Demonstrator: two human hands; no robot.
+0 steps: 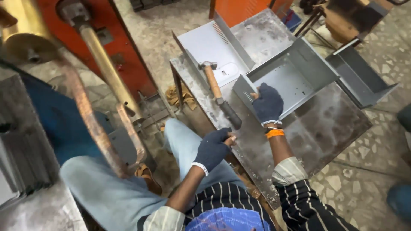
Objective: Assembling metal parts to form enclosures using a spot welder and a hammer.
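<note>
Landmark: the scuffed, stained grey steel tabletop (325, 128), standing on a speckled terrazzo floor (364, 179).

On the tabletop, near its middle: a folded grey sheet-metal tray with punched holes and slotted vents (295, 72), open side up. Right hand (267, 104), in a dark blue knit glove with an orange wristband, rests on the tray's near wall; fingers curled over the edge, clamped on it.

Left hand (212, 148), same kind of glove, sits at the tabletop's near-left edge. Fingers are closed together around something small; what it is cannot be told.

Between the left hand and the tray lies a wooden-handled hammer with a black grip and steel head (218, 96), head pointing away from the person, not held.

At the tabletop's far-left corner: a flat grey sheet-metal panel with a vent slot row (209, 45). Off the tabletop's right edge: another folded grey metal tray (359, 77).

Left of the tabletop: an orange machine body (124, 64) with brass-coloured rods (107, 72) and a copper arm (90, 119). The person sits, light jeans and striped sleeves visible.
</note>
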